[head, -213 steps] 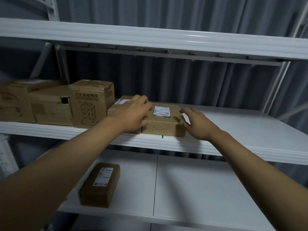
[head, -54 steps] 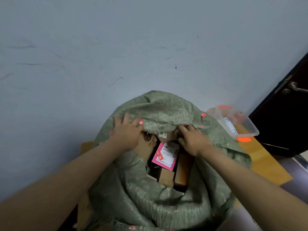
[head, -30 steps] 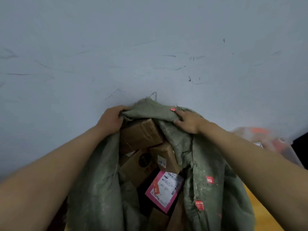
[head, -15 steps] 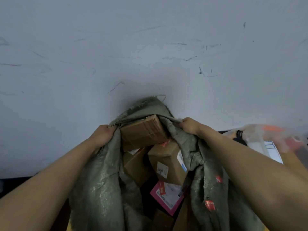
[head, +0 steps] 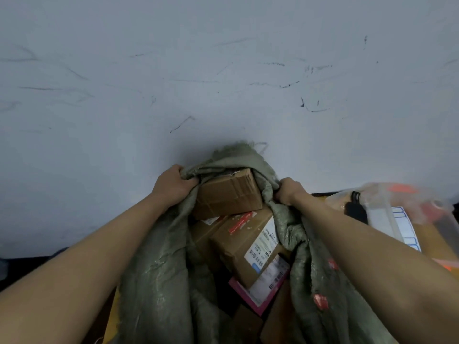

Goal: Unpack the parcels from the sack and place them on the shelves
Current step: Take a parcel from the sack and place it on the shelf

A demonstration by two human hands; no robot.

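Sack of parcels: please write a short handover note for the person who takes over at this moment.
Left hand grips the green sack at its mouth; right hand grips the opposite edge. Together they hold the mouth open.
Inside: a brown box on top, a labelled box below it, a pink parcel lower, and more underneath.
Done: sack is open. No parcel is in a grip.
Left: lift the parcels out, likely the top box first, and place them on the shelves, which are out of view.

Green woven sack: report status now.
Left hand and right hand grip green woven sack rim. Plain brown cardboard box topmost, untouched. Nothing blocking.
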